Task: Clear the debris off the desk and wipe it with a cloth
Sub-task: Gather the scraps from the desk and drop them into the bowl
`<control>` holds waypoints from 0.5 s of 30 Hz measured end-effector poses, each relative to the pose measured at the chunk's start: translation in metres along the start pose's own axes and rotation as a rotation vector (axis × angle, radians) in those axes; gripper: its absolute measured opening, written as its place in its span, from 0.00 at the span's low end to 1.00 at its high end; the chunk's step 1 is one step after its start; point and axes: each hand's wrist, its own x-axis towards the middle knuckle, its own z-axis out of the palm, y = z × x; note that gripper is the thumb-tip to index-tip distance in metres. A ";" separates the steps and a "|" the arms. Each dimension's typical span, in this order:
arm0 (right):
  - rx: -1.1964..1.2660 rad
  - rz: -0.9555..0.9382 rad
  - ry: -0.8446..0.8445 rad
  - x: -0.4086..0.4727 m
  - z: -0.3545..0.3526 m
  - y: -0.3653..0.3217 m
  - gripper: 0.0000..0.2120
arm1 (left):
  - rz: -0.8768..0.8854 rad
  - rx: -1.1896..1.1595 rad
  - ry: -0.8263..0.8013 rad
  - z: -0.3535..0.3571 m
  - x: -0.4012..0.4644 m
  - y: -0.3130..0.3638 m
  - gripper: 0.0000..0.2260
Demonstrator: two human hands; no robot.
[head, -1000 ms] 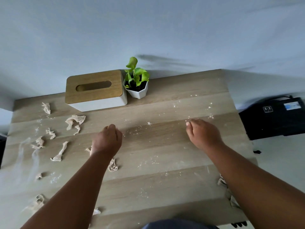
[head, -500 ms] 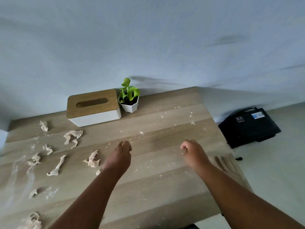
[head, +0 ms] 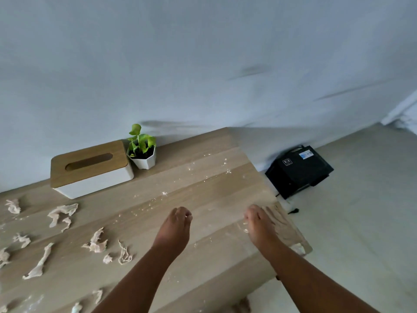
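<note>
We cannot make out the fingers of either hand with certainty. The left hand (head: 174, 227) lies knuckles-up over the desk (head: 209, 188) with its fingers curled under, and whether it holds a scrap we cannot tell. The right hand (head: 259, 224) sits at the desk's 3 o'clock edge, blurred, fingers bent down at small white bits; any grip is hidden.

The desk's left side and near edge are cut off by the frame, so the count of debris is partial. We count roughly a dozen crumpled paper scraps (head: 96, 243) in view, all from 8 to 10 o'clock of the left hand, several cropped at the frame edge. Fine white crumbs (head: 164, 193) are scattered from 12 to 1 o'clock of the hands, too small to count.

We count one tissue box (head: 90, 168) and one potted plant (head: 142, 152), just beside each other at the desk's far edge. One black device (head: 297, 171) lies on the floor at 2 o'clock.
</note>
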 end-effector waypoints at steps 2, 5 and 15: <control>0.135 0.002 0.038 -0.008 -0.006 0.002 0.11 | -0.003 -0.028 0.017 0.006 -0.003 0.015 0.07; 0.279 0.039 0.072 -0.017 -0.019 0.008 0.12 | -0.024 -0.085 -0.010 0.018 -0.009 0.040 0.07; 0.375 0.049 0.029 -0.031 -0.078 0.078 0.13 | 0.043 -0.135 -0.001 0.072 -0.033 0.138 0.12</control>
